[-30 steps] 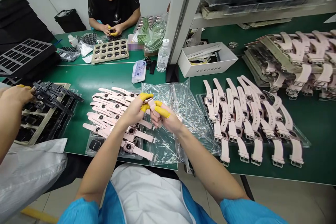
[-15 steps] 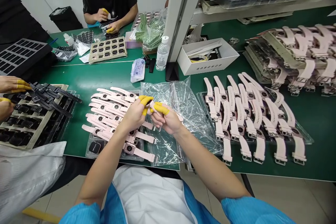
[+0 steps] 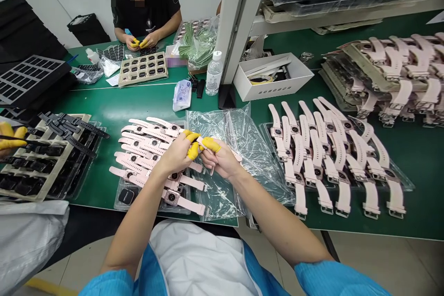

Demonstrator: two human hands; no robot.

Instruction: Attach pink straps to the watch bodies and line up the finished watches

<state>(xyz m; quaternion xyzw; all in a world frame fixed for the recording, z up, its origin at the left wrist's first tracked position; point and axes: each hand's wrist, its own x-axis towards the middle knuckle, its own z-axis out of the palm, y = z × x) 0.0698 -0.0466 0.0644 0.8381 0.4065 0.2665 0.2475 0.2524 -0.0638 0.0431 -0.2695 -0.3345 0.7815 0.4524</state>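
My left hand (image 3: pixel 177 151), with yellow finger cots, is closed on a pink-strapped smartwatch (image 3: pixel 200 140) in front of me. From the other side my right hand (image 3: pixel 222 158), also in finger cots, grips its pink strap. Fingers cover most of the watch case. Strap ends stick out below and beyond the right hand. Beneath the left hand and forearm lies a clear tray (image 3: pixel 120 201) of pink-strapped watches (image 3: pixel 171 197), backs facing up, with one dark watch face (image 3: pixel 127 195) in its front corner. A clear plastic bag (image 3: pixel 227 194) lies flat under the right hand.
To the right, more pink watches (image 3: pixel 317 171) fill a tray, with stacked trays (image 3: pixel 342 74) behind. A white box (image 3: pixel 275 88), bottle (image 3: pixel 214 74) and post (image 3: pixel 239 23) stand ahead. At left, a co-worker's gloved hand (image 3: pixel 12 138) is over black watches (image 3: pixel 41 164); another person (image 3: pixel 147 4) sits opposite.
My two hands stay together on the watch; the dark part seen between my fingers is now covered. The left co-worker's hand has drawn back from the black straps. The person opposite has brought both hands together.
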